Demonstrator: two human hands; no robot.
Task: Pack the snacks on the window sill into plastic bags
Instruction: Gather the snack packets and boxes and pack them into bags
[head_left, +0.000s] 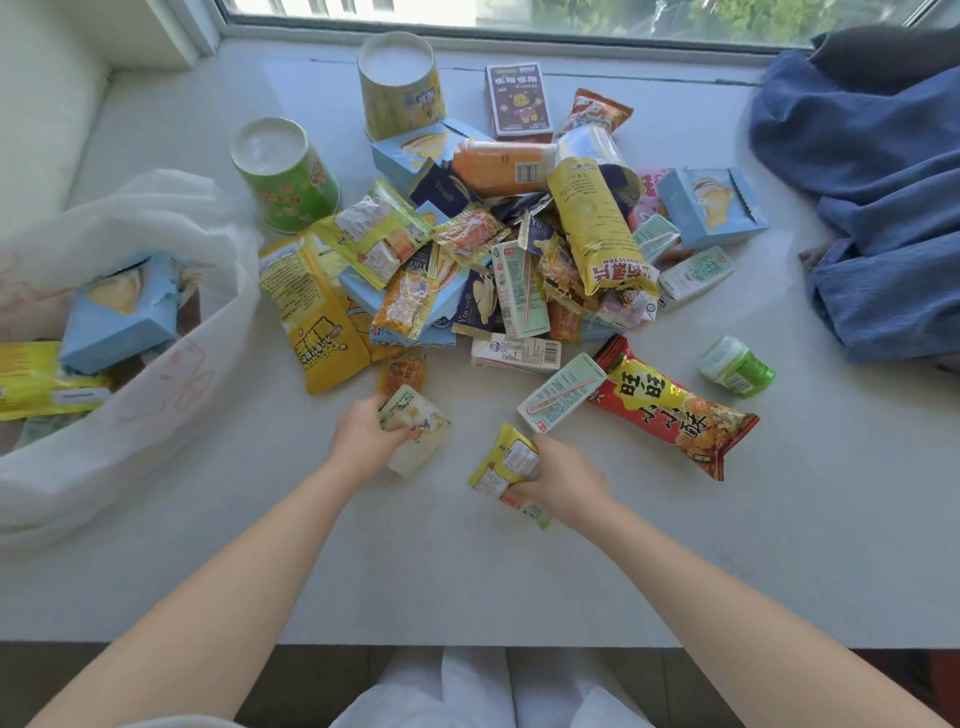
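Our left hand curled round a pale packet just on the near side of the snack pile on the window sill. Our right hand clutched a yellow packet, also near that pile. Left of the pile, the plastic bag lay open with a blue box inside.

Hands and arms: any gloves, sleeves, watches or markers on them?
None visible. The left hand and right hand are bare: no gloves, rings or markers. The left forearm and right forearm are bare as far as the frame shows, with no watch or bands. The only clothing in view is white fabric at the bottom edge.
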